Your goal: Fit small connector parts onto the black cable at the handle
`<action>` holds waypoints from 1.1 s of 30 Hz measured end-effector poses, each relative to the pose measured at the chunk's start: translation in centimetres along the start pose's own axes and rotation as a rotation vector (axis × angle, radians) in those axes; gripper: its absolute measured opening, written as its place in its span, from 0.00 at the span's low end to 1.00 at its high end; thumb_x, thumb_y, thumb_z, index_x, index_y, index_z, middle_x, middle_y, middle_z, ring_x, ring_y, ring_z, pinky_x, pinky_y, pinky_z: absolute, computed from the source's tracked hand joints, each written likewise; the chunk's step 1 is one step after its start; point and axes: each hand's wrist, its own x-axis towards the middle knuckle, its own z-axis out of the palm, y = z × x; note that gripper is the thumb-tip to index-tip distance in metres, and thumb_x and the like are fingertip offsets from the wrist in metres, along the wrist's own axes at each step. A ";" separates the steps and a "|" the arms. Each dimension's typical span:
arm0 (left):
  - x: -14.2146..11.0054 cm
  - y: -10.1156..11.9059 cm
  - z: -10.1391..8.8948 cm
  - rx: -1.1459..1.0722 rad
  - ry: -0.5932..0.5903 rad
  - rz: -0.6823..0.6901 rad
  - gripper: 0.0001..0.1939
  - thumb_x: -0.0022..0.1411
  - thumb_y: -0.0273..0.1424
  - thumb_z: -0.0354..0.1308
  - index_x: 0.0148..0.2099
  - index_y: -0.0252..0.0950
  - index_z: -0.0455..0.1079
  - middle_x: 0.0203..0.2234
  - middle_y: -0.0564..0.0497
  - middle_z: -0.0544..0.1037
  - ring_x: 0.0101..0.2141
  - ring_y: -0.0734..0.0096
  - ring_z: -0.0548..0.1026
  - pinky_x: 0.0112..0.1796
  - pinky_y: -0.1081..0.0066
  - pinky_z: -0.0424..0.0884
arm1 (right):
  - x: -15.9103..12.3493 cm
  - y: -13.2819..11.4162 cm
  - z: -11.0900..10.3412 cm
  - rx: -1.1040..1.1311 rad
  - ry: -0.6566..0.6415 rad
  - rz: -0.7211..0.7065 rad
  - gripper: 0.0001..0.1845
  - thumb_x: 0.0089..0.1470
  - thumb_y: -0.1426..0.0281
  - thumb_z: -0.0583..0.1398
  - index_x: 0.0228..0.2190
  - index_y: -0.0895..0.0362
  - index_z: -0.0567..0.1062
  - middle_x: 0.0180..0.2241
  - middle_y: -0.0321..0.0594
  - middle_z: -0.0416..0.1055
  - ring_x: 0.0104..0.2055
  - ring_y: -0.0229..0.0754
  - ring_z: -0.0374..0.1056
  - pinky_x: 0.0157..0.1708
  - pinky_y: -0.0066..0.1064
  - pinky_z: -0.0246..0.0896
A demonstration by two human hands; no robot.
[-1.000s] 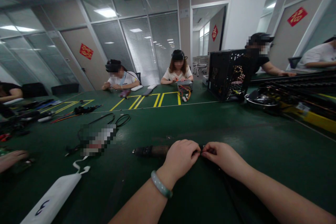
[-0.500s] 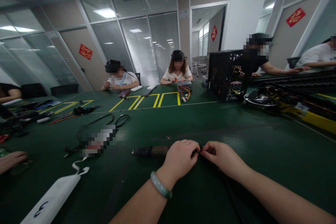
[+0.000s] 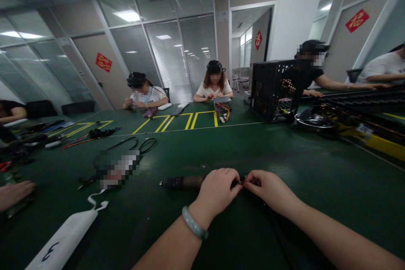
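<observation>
Left hand (image 3: 218, 190) clamps brown-and-black cylindrical power screwdriver (image 3: 190, 182); right hand (image 3: 268, 187) pinches thin black cable (image 3: 278, 234); what's done or left, hidden between them.

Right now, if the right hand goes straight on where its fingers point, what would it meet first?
Most likely the left hand, close ahead of the right hand; depth between them is unclear.

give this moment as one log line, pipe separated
left hand: over rear of electric screwdriver | right hand: close beside left, near black cord | grips: details hidden | bangle: left wrist
</observation>
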 end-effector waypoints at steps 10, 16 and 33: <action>-0.1 0.0 0.0 -0.013 0.012 0.038 0.10 0.61 0.31 0.59 0.45 0.41 0.67 0.40 0.54 0.74 0.42 0.65 0.72 0.46 0.63 0.66 | -0.3 -0.7 -0.2 -0.048 0.040 -0.031 0.08 0.57 0.63 0.59 0.31 0.52 0.77 0.30 0.34 0.76 0.31 0.41 0.70 0.28 0.27 0.58; -0.1 -0.1 0.2 -0.030 0.031 0.044 0.04 0.62 0.29 0.56 0.41 0.40 0.67 0.40 0.53 0.74 0.42 0.65 0.72 0.46 0.63 0.66 | -0.2 -0.7 -0.2 -0.057 0.037 -0.025 0.08 0.56 0.63 0.59 0.32 0.52 0.77 0.30 0.35 0.76 0.31 0.41 0.70 0.28 0.27 0.58; -0.1 0.0 -0.1 -0.027 0.028 0.076 0.08 0.61 0.29 0.57 0.44 0.41 0.67 0.42 0.53 0.74 0.42 0.65 0.72 0.47 0.64 0.66 | -0.3 -0.5 -0.2 -0.043 0.029 -0.029 0.08 0.57 0.63 0.58 0.32 0.52 0.77 0.30 0.33 0.75 0.31 0.40 0.69 0.28 0.27 0.56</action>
